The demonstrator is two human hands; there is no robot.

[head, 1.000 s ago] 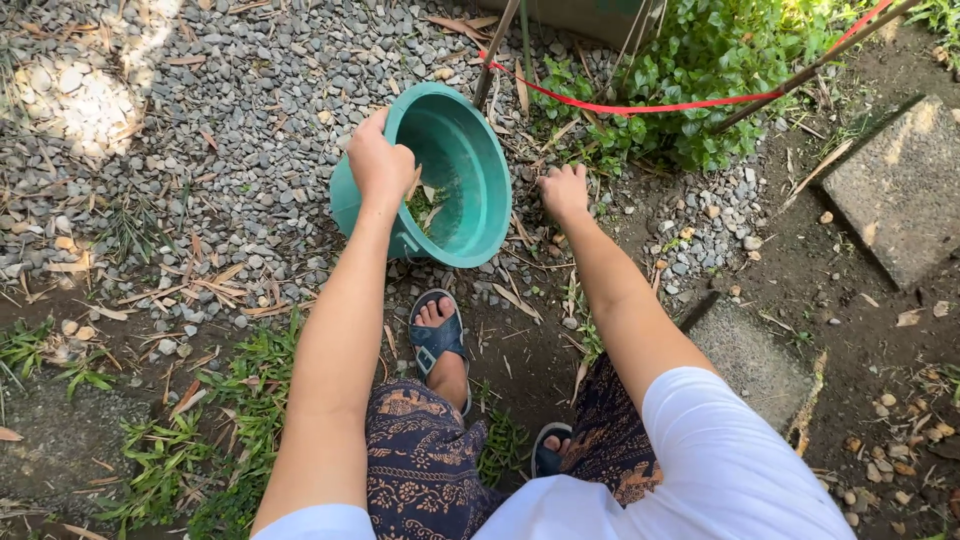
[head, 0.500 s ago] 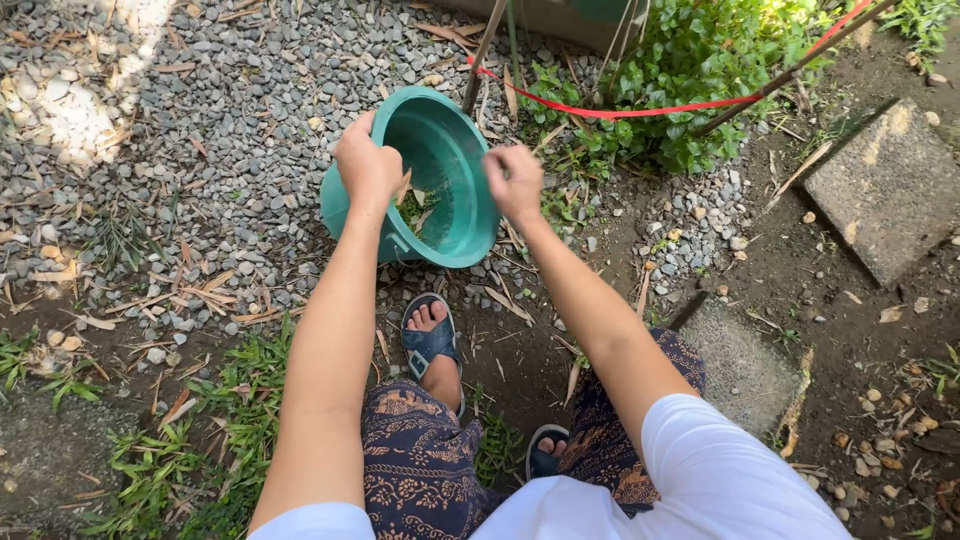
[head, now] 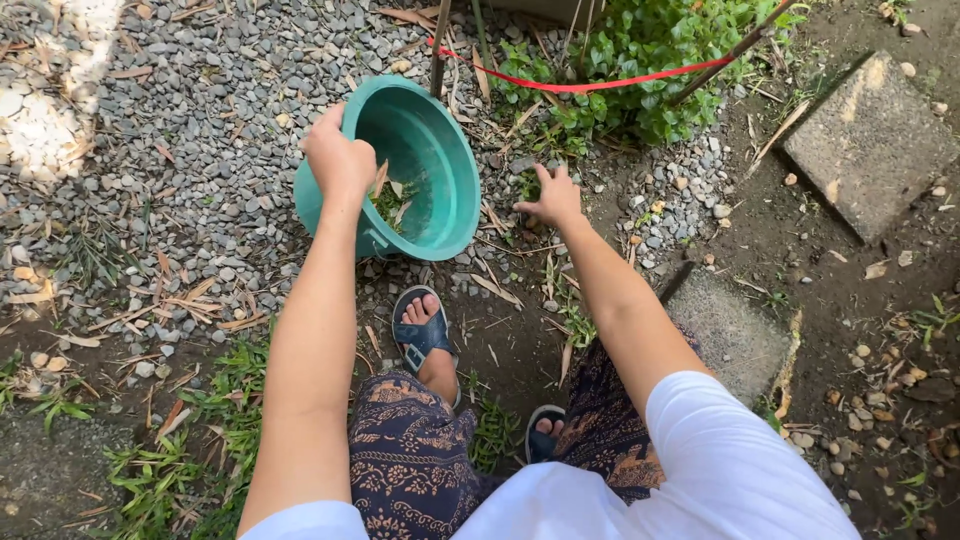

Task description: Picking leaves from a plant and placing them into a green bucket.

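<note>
Teal plastic bucket (head: pixel 425 180) tipped on its side on grey gravel (head: pixel 180 140), mouth turned toward the camera and to the right, rim lifted. Inside, against the lower wall: a small heap of pulled green weeds and a few dry tan leaves (head: pixel 392 198); upper wall bare and clean. Gripped at the near left rim by the left hand (head: pixel 340 160), fingers curled tight over the edge, thumb outside, holding the tilt. Just right of the bucket, apart from it, the right hand (head: pixel 553 198) low over the ground, fingers spread and open, palm down, fingertips at small weeds and dry stalks among the stones; nothing clearly held in it. Behind both, a leafy green plant (head: pixel 640 60) crossed by a red cord (head: pixel 590 84) tied between thin sticks. Below the bucket, bare soil strewn with dry bamboo-like leaves, one foot in a dark blue sandal (head: pixel 425 335), knees in patterned trousers. To the right, two flat concrete stepping slabs (head: pixel 870 140) set in dark earth, well apart from the bucket. Tufts of grass (head: pixel 200 440) at lower left.
</note>
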